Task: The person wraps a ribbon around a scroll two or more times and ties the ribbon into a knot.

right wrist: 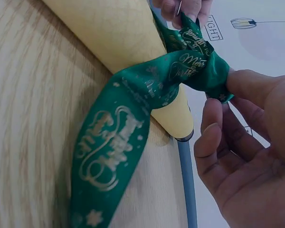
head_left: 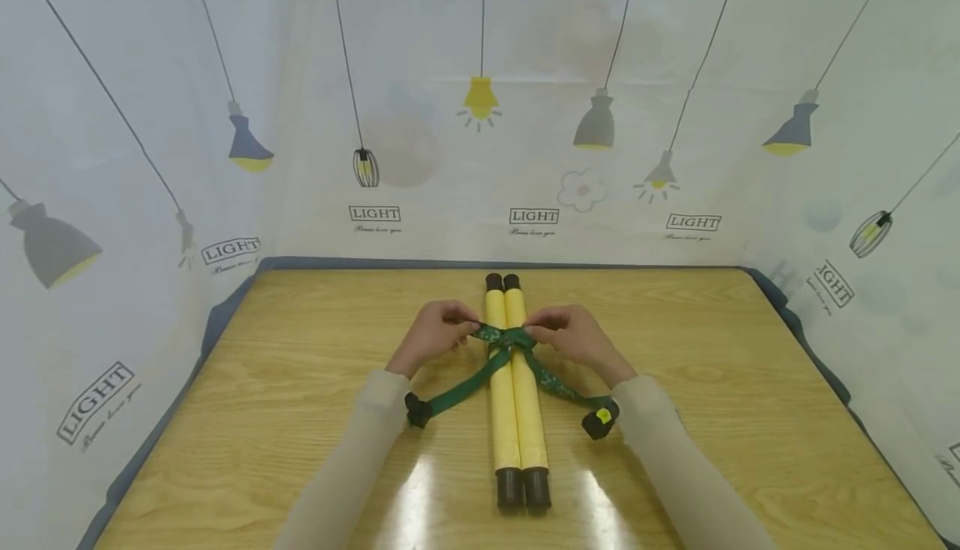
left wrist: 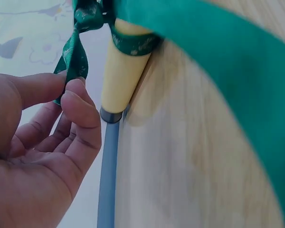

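Observation:
Two yellow tubes (head_left: 505, 417) with dark end caps lie side by side on the wooden table, pointing away from me. A green ribbon (right wrist: 114, 137) with pale printed lettering wraps around them and crosses in a knot or bow on top. My left hand (head_left: 437, 335) pinches one loop of it between thumb and forefinger, left of the tubes. On the other side, my right hand (head_left: 573, 337) pinches the opposite loop close to the knot. Both ribbon tails run toward me, one to each side. Part of the knot is hidden by its own folds.
A black clip-like piece (head_left: 417, 410) is at the left tail's end, near the left sleeve. Another black piece with a yellow spot (head_left: 598, 421) is beside the right sleeve. White sheeting (head_left: 450, 50) printed with lamps stands behind the wooden table (head_left: 300, 417).

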Motion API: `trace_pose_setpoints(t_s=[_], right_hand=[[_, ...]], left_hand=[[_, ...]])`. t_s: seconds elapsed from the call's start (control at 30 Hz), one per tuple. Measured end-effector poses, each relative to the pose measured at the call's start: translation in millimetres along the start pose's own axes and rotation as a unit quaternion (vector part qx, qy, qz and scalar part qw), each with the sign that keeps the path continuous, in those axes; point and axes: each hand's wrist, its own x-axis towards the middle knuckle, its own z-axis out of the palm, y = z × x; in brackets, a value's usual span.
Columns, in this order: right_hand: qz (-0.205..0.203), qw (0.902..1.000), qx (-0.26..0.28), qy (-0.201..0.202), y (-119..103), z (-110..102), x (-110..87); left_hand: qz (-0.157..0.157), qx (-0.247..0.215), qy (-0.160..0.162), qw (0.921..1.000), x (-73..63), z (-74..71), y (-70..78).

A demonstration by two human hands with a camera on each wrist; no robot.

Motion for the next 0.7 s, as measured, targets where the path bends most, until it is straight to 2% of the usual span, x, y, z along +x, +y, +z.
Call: trace_pose_setpoints(t_s=[0.17,0.4,0.7], right_hand=[[-0.009,0.9997,-0.012,0.022,8.4,-7.1,-3.0],[0.013,0.9986,-0.014,0.050,21.1,-21.4,-11.4],[0.038,0.9972,-0.006,0.064,32.0,-31.9,-22.9]], left_hand=[[0.002,0.015,0.006,0.9999,-4.5,-9.3,0.8],[0.005,0.031,0.011,0.9994,-11.1,-18.1,-1.6],[0.008,0.032,0.023,0.9992,-14.7,-20.3,-10.0]])
